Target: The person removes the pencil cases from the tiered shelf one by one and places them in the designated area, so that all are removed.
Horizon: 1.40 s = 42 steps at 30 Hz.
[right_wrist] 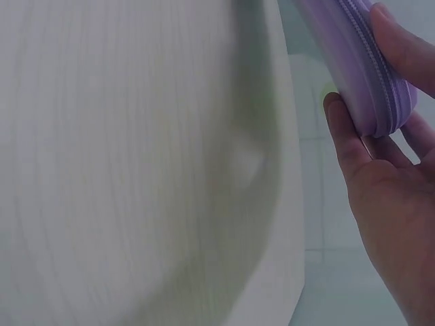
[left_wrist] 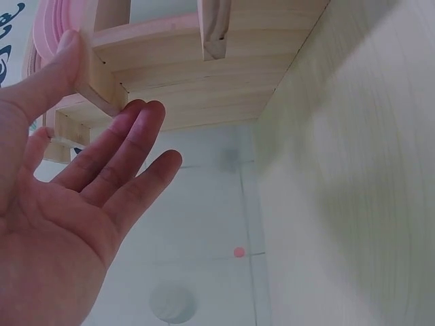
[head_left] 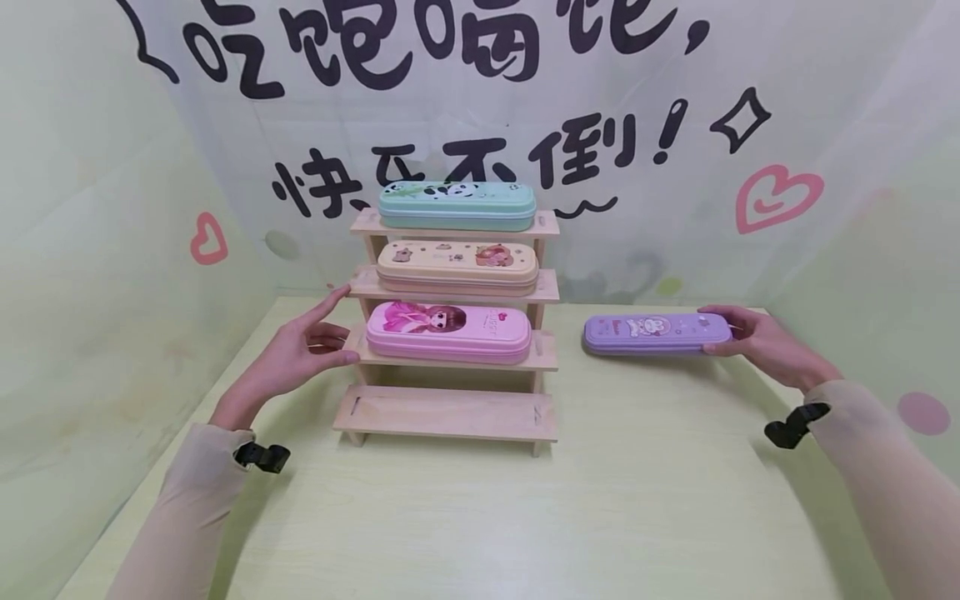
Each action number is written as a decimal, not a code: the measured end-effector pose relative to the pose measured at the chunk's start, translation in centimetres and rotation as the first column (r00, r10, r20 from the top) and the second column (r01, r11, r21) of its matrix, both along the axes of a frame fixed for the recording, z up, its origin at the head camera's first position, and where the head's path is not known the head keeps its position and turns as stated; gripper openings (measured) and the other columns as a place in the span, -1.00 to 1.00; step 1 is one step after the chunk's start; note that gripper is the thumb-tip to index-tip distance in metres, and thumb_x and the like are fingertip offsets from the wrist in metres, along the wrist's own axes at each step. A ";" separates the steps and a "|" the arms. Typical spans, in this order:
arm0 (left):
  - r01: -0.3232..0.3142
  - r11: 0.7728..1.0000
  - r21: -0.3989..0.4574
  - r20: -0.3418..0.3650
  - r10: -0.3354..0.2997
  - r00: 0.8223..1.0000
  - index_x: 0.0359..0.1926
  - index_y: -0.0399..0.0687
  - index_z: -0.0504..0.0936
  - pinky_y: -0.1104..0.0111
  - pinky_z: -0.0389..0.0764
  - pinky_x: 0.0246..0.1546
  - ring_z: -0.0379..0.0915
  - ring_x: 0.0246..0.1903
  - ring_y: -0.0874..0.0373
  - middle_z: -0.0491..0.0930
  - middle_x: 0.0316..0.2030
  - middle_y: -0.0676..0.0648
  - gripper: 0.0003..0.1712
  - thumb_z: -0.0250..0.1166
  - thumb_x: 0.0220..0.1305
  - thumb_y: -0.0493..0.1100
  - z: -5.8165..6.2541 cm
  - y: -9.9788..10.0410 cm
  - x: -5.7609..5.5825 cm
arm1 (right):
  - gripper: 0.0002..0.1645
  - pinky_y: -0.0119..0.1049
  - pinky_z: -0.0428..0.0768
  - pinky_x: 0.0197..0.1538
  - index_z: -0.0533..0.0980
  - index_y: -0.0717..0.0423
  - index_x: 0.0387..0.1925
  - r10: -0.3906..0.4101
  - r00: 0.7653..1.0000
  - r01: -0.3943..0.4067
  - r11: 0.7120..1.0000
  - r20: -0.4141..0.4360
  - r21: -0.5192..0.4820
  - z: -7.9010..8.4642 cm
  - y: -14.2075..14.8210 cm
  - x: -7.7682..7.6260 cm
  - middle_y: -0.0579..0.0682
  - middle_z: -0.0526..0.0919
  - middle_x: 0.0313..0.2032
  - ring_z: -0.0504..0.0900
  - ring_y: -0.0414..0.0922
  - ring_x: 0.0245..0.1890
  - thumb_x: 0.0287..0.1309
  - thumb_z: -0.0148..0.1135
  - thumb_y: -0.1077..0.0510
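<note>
A wooden stepped shelf (head_left: 446, 412) stands mid-table. Its top step carries a teal panda pencil case (head_left: 457, 204), the second a beige one (head_left: 457, 265), the third a pink one (head_left: 446, 332); the lowest step is bare. My left hand (head_left: 333, 329) is at the shelf's left end, thumb against the third step's end, fingers straight. The left wrist view shows that hand (left_wrist: 109, 78) by the shelf (left_wrist: 204, 75) and pink case (left_wrist: 51, 27). Right of the shelf, my right hand (head_left: 712, 332) pinches the right end of a purple pencil case (head_left: 652, 332), thumb above, fingers below; the right wrist view shows this hand (right_wrist: 363, 68) and case (right_wrist: 340, 41).
The pale wood table (head_left: 600, 500) is walled by a light green backdrop with black characters and pink hearts (head_left: 776, 196). Whether the purple case rests on the table or hangs just above it cannot be told.
</note>
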<state>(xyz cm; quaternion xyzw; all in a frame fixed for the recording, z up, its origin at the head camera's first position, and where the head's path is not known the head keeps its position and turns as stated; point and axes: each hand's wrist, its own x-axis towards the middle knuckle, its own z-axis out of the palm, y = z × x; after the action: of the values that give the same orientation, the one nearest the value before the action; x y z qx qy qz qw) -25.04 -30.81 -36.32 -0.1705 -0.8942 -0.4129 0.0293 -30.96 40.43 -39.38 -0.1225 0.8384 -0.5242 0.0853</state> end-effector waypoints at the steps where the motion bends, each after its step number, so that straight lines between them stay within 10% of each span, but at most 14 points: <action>1: -0.001 1.000 0.000 0.001 0.001 1.000 0.69 0.53 -0.01 -0.01 0.66 0.14 0.69 0.00 -0.09 0.70 0.08 -0.29 0.23 0.60 0.24 -0.08 0.0 0.0 0.0 | -0.21 -0.49 0.63 0.02 0.24 0.30 0.52 -0.002 1.000 0.002 1.000 0.006 -0.007 0.0 -0.1 -0.2 -0.23 0.57 0.10 0.59 -0.28 0.01 0.36 0.36 0.36; 18: -0.008 1.000 0.001 0.017 0.008 1.000 0.68 0.55 -0.01 -0.03 0.65 0.15 0.68 0.01 -0.08 0.70 0.07 -0.27 0.24 0.61 0.22 -0.07 0.0 0.0 -0.1 | -0.05 -0.53 0.47 0.03 0.14 0.22 0.61 0.009 0.996 -0.023 0.988 0.089 0.150 -1.1 -0.3 -2.4 0.32 0.17 0.48 0.48 -0.24 0.07 0.36 0.41 0.19; 42: -0.020 1.000 -0.015 0.019 0.020 1.000 0.68 0.58 -0.02 0.06 0.66 0.15 0.68 0.02 -0.07 0.69 0.08 -0.26 0.24 0.61 0.23 -0.05 0.2 0.1 0.0 | 0.02 -0.44 0.39 0.11 0.11 0.21 0.64 -0.001 0.999 -0.014 0.958 0.051 0.285 -2.5 0.2 -4.0 0.35 0.29 0.44 0.32 0.19 0.34 0.36 0.44 0.08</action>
<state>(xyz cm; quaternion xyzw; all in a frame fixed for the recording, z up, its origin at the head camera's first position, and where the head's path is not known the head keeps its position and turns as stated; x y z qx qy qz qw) -25.03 -30.68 -36.12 -0.1580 -0.8991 -0.4076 0.0237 -34.97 40.62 -41.84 -0.0985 0.9024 -0.4004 0.1248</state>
